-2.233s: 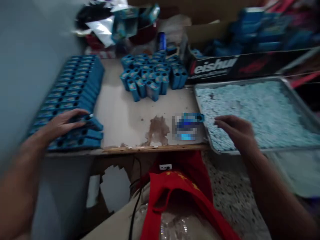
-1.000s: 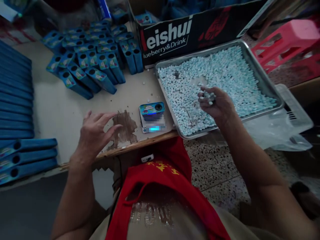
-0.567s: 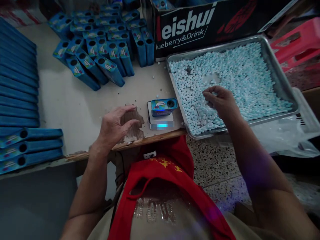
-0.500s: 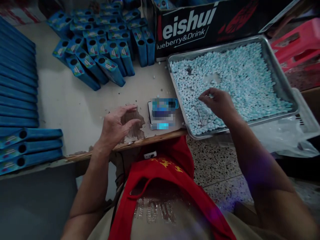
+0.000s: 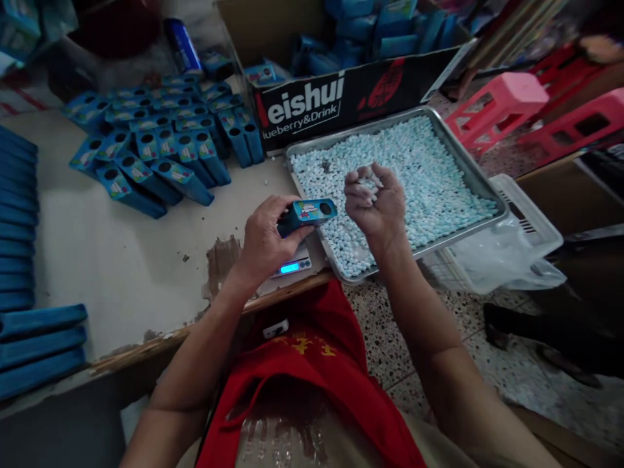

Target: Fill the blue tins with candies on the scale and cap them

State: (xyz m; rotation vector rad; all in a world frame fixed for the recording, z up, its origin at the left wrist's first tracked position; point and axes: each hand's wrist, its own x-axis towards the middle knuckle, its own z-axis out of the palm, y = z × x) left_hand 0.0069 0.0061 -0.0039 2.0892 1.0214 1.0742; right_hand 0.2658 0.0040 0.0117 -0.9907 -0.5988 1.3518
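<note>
My left hand point(image 5: 270, 234) is closed round a small blue box point(image 5: 314, 210), tilted so that its end with a dark round hole faces the tray. Under that box a small digital scale point(image 5: 295, 265) with a lit blue display sits near the table edge. My right hand point(image 5: 377, 201) is palm up over the metal tray point(image 5: 348, 278), its fingers curled round several small pale candies point(image 5: 369, 184). Similar white and light-blue candies point(image 5: 429, 175) cover most of the tray.
Many upright blue boxes point(image 5: 175, 175) with round holes stand left of the black carton point(image 5: 305, 110), which holds more. Blue boxes point(image 5: 43, 344) are stacked at the far left. Red plastic stools point(image 5: 507, 104) and a white plastic crate point(image 5: 531, 214) are on the right.
My left hand has moved right and taken hold of the blue box at the scale. My right hand has turned palm up with candies in it. The camera view has shifted.
</note>
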